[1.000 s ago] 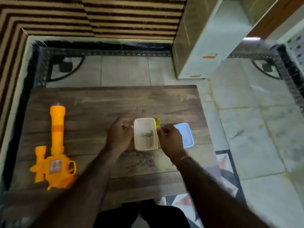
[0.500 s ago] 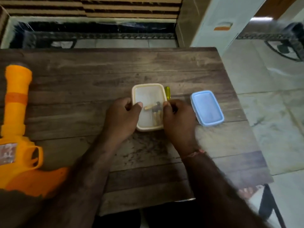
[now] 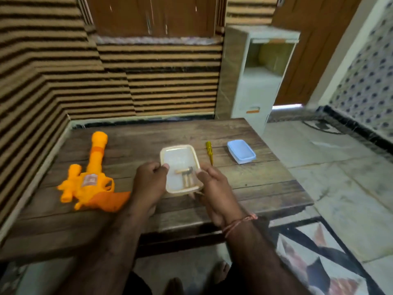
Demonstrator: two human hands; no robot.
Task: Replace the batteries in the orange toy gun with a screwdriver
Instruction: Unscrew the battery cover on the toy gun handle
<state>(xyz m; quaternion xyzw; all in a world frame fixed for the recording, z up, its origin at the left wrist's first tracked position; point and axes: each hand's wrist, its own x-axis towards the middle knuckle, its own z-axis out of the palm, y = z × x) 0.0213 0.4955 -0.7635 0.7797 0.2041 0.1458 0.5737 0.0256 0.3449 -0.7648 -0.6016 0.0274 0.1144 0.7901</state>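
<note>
The orange toy gun [image 3: 89, 179] lies on the left of the wooden table [image 3: 244, 184], barrel pointing away from me. A pale open plastic box [image 3: 178, 158] sits at the middle, with batteries [image 3: 186, 176] lying in its near end. My left hand [image 3: 148, 184] grips the box's left side and my right hand [image 3: 214, 186] grips its right side. A yellow-handled screwdriver [image 3: 209, 151] rests on the table just right of the box, untouched.
The box's blue lid [image 3: 241, 154] lies right of the screwdriver. A white cabinet [image 3: 257, 81] stands behind the table's far right corner. Striped walls close off the left and back; tiled floor opens to the right.
The camera has tilted up and back, showing more of the room. Both hands still hold the box, which sits slightly nearer to me, leaving the screwdriver apart from it.
</note>
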